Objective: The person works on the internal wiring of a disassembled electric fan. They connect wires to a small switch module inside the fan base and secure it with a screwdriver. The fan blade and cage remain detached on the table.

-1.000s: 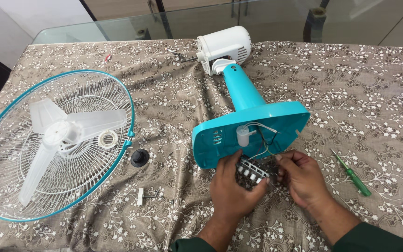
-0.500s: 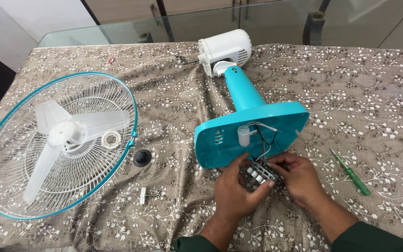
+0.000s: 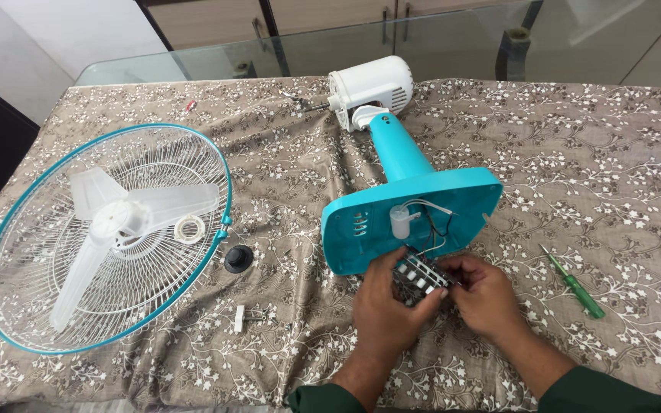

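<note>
Hands (image 3: 437,298) unmoved, floral tablecloth (image 3: 575,153), glass tabletop (image 3: 453,46)

A: Counter (image 3: 621,145)?
B: Covered by a brown floral cloth (image 3: 284,176). Glass edge shows at the far side.
A: On the cloth?
B: Teal-rimmed fan guard (image 3: 32,321) left, black knob (image 3: 239,258) beside it, small white piece (image 3: 239,319), teal fan stand (image 3: 411,203) lying centre, green screwdriver (image 3: 575,284) right.
</note>
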